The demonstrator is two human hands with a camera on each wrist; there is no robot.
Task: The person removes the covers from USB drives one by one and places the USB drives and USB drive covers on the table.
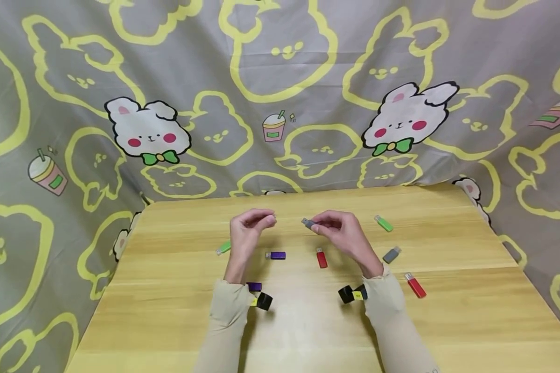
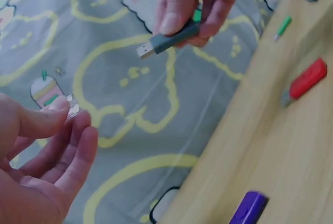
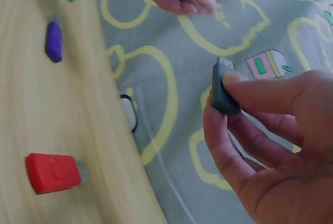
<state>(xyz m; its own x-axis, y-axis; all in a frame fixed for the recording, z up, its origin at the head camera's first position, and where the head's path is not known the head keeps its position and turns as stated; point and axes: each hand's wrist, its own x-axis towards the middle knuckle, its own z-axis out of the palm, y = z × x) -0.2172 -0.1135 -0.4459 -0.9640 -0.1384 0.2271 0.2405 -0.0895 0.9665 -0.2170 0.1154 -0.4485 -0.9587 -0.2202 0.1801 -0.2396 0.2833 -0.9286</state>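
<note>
My right hand [image 1: 344,234] pinches a grey USB stick [image 3: 223,86] between thumb and fingers, its metal plug pointing toward the other hand. Held above the table, my left hand [image 1: 247,235] grips a small clear plastic cap [image 2: 73,107] at thumb and fingertips. A gap separates the two hands. On the table below them lie a purple USB stick [image 1: 276,255] and a red USB stick [image 1: 322,258].
Wooden table [image 1: 303,331] in front. To the right lie a green stick [image 1: 383,224], another grey stick [image 1: 392,255] and another red stick [image 1: 416,286]. A green stick [image 1: 223,248] and a second purple stick [image 1: 254,286] are partly behind my left arm. A patterned curtain [image 1: 308,67] hangs behind.
</note>
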